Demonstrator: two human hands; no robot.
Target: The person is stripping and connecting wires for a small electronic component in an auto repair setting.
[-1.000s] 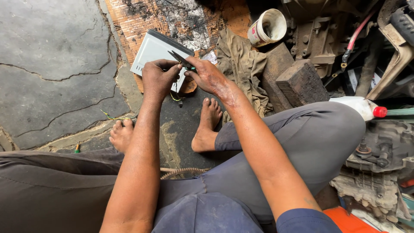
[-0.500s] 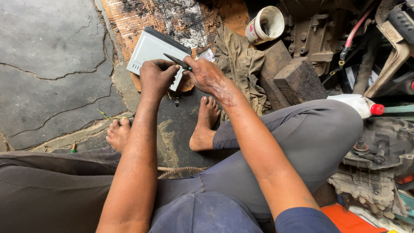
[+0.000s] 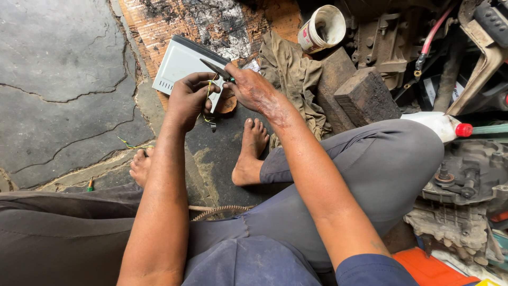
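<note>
My left hand (image 3: 186, 99) is closed around a thin yellow-green wire (image 3: 207, 106) that dangles below the fingers with a small dark piece at its end. My right hand (image 3: 253, 87) grips a pair of dark pliers (image 3: 216, 68) whose jaws point left, meeting the wire just above my left hand. Both hands are held above the dark floor, in front of a white flat panel (image 3: 180, 66) that lies on the ground behind them.
I sit on the ground with bare feet (image 3: 252, 151). A tan rag (image 3: 288, 74), wooden blocks (image 3: 365, 95), a tipped white can (image 3: 323, 27), a white bottle with red cap (image 3: 442, 124) and greasy engine parts (image 3: 468, 180) lie to the right. Cracked concrete (image 3: 58, 85) spreads left.
Both hands stay together on the wire and pliers, with only small shifts. The camera view moved slightly.
</note>
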